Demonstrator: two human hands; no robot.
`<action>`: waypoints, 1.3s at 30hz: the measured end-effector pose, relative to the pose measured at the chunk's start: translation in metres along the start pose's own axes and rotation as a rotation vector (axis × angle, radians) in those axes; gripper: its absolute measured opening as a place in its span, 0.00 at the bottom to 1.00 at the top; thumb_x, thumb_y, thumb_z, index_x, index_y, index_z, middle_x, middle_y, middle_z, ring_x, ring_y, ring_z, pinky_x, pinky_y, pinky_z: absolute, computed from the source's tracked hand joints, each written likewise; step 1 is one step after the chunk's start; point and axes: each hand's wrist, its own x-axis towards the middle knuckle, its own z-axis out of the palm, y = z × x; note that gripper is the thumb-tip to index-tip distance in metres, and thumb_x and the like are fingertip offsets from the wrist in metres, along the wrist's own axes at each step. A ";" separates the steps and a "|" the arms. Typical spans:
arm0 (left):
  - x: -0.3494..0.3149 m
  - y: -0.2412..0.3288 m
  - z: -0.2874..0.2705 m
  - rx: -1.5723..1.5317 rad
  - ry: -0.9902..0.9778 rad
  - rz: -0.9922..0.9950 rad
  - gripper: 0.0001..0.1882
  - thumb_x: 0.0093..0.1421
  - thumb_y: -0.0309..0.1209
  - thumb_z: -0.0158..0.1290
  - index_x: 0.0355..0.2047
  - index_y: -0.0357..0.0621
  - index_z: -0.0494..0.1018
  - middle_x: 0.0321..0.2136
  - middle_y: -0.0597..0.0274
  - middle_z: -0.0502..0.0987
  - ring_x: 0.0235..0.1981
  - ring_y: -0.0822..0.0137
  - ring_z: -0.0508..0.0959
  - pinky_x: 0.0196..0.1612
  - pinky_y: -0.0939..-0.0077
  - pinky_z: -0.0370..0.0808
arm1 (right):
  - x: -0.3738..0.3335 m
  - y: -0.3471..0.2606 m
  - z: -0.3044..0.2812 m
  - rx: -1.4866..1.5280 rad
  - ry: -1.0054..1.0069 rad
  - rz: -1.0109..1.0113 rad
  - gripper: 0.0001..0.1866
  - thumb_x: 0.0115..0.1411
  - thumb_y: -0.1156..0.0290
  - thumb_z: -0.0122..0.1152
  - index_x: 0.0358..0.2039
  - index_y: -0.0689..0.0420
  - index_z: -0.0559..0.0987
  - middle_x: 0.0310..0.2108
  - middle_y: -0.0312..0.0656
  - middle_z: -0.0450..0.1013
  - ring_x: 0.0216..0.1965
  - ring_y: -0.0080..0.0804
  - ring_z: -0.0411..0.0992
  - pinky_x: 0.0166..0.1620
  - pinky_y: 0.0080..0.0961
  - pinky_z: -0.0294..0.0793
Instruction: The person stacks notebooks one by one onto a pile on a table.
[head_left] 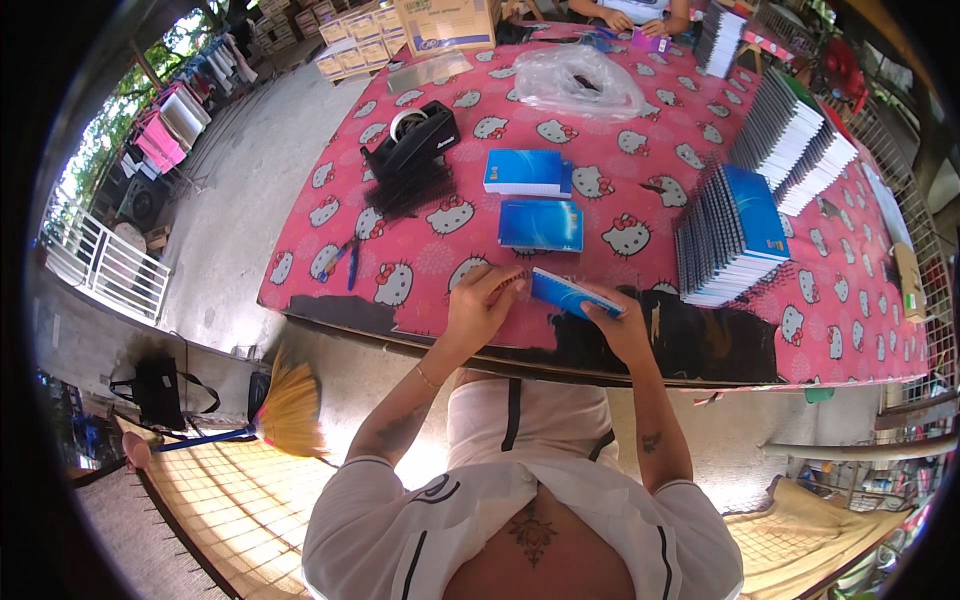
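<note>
Toward the left of the pink tabletop [310, 235], a black tape dispenser [418, 148] is showing a small pale mark, and the left hand [478, 308] is pinching a thin dark strip [507, 287], its kind unclear, between its fingers. Beside it, a blue notebook [572, 293] is resting in the right hand [622, 325], its fingers pinching one end, likely light, bendable, slightly slick and best held along its edges. Farther right, a notebook stack [735, 235] is bearing cover print too small to read.
</note>
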 end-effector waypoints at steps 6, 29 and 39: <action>0.007 0.007 -0.003 -0.065 -0.001 0.010 0.10 0.57 0.24 0.61 0.40 0.40 0.80 0.24 0.55 0.78 0.25 0.59 0.79 0.28 0.68 0.74 | 0.000 -0.001 0.000 -0.071 0.002 -0.074 0.17 0.62 0.77 0.63 0.52 0.61 0.80 0.47 0.43 0.80 0.46 0.24 0.75 0.52 0.23 0.73; -0.049 0.019 0.029 0.520 -0.295 0.240 0.40 0.68 0.55 0.40 0.67 0.33 0.55 0.69 0.40 0.54 0.71 0.41 0.50 0.66 0.27 0.37 | -0.019 -0.031 0.017 0.025 0.102 0.028 0.16 0.64 0.73 0.62 0.52 0.62 0.80 0.45 0.42 0.80 0.44 0.23 0.75 0.48 0.23 0.75; -0.005 0.028 0.028 0.700 -0.236 0.275 0.44 0.65 0.59 0.44 0.69 0.35 0.54 0.70 0.40 0.51 0.72 0.39 0.48 0.65 0.25 0.34 | -0.019 -0.020 0.008 -0.030 0.065 -0.128 0.17 0.64 0.72 0.62 0.53 0.60 0.79 0.45 0.39 0.80 0.43 0.21 0.74 0.48 0.21 0.74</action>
